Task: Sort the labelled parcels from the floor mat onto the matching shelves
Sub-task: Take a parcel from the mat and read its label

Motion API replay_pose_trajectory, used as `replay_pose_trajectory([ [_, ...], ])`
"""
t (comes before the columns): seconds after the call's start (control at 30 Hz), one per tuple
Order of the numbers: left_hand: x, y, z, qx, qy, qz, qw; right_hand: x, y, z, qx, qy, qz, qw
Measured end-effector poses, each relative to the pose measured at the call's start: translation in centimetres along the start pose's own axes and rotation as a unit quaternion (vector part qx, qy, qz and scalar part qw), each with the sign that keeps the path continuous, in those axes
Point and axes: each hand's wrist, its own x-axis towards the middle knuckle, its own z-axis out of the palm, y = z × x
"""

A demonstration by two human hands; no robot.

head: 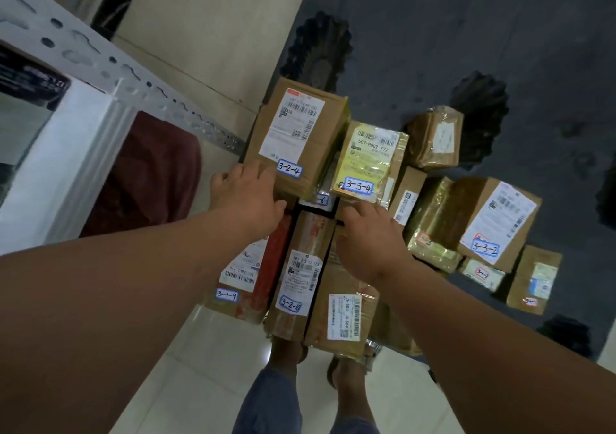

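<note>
- Many labelled parcels are still lying heaped on the dark floor mat (sorting looks far from finished).
- The left hand is resting loosely spread fingers on the box marked 3-2-4.
- The right hand is reaching below the 3-3-4 parcel; its fingers are hidden, so I cannot tell their grip.
- The white shelf frame is standing just left.

1. This looks like a parcel sorting or storage room, such as a courier pick-up point.
2. Many brown cardboard parcels wrapped in clear tape lie heaped on a dark grey floor mat, each bearing a printed barcode shipping label.
3. Handwritten white code stickers read 3-2-4, 3-3-4, 3-3-2, 3-2-10 and 3-1-9.
4. A grey perforated metal shelving upright stands at the left on a pale tiled floor.
</note>
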Motion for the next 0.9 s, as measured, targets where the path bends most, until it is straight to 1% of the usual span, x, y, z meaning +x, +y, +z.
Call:
replay_pose_trajectory([
  [0.13, 2.4, -1.2, 1.0, -0.021, -0.004, -0.032, 0.999, 2.8, -2.1, 0.7, 0.059, -0.006, -0.005, 0.998],
  [0.2, 3.7, -1.7, 1.4, -0.032, -0.018, -0.048, 0.998, 3.9, -3.0, 1.2, 0.105, -0.019, -0.002, 0.994],
  [0.27, 5.0, -2.0, 1.7, -0.070, -0.041, -0.074, 0.994, 4.8, -3.6, 1.7, 0.146, -0.027, 0.009, 0.989],
  [0.33, 6.4, -2.2, 2.0, -0.159, -0.072, -0.108, 0.979, 5.7, -4.1, 2.1, 0.179, -0.023, 0.020, 0.983],
  [0.37, 7.0, -2.4, 2.2, -0.225, -0.084, -0.122, 0.963, 6.0, -4.3, 2.3, 0.195, -0.021, 0.028, 0.980],
  [0.43, 7.7, -2.5, 2.5, -0.331, -0.084, -0.149, 0.928, 6.5, -4.6, 2.6, 0.233, -0.017, 0.046, 0.971],
  [0.47, 7.9, -2.7, 2.6, -0.351, -0.075, -0.161, 0.919, 6.5, -4.8, 2.6, 0.252, -0.016, 0.051, 0.966],
  [0.6, 7.0, -3.8, 2.7, -0.310, -0.037, -0.191, 0.931, 5.8, -5.6, 2.4, 0.302, -0.019, 0.046, 0.952],
  [0.67, 5.8, -4.3, 2.4, -0.325, -0.030, -0.198, 0.924, 4.9, -6.0, 2.0, 0.322, -0.015, 0.044, 0.946],
  [0.77, 3.4, -5.1, 2.1, -0.347, -0.042, -0.201, 0.915, 3.2, -6.4, 1.4, 0.361, -0.010, 0.042, 0.932],
  [0.9, -1.0, -5.5, 1.6, -0.368, -0.033, -0.196, 0.908, 0.3, -6.9, 0.6, 0.380, -0.029, 0.050, 0.923],
])
